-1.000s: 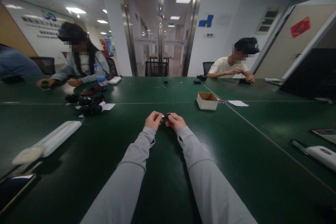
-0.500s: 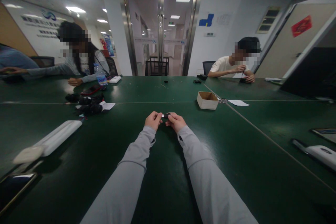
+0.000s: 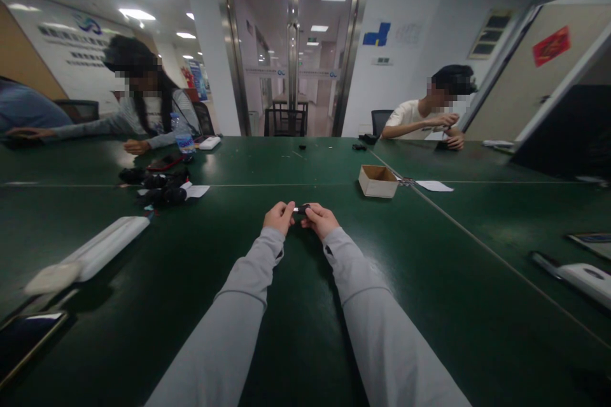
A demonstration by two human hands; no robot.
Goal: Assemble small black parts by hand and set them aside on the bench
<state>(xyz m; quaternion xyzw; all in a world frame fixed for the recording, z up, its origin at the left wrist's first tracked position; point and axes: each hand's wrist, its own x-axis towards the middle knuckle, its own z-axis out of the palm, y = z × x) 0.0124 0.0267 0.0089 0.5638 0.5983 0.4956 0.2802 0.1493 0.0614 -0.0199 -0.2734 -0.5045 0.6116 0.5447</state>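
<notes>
Between my two hands is a small dark cylinder with a silvery end (image 3: pixel 300 210), held level just above the green table (image 3: pixel 305 305). My left hand (image 3: pixel 277 219) pinches its silvery end between thumb and fingers. The black end is gripped by my right hand (image 3: pixel 321 220), thumb on the near side. My fingers cover much of the piece, so its exact kind cannot be made out. A small open cardboard box (image 3: pixel 378 182) stands beyond my right hand.
Black bundled gear (image 3: pixel 165 189), a long white case (image 3: pixel 112 248) and a phone (image 3: pixel 31 337) lie to my left. A water bottle (image 3: pixel 182 135) stands farther back. White paper (image 3: pixel 434 186) and a white device (image 3: pixel 589 283) are on the right. Co-workers sit across the table.
Both my hands keep nearly the same pose on the small cylinder. At the far right, the co-worker's raised hand has shifted slightly; the whole view has tilted a little.
</notes>
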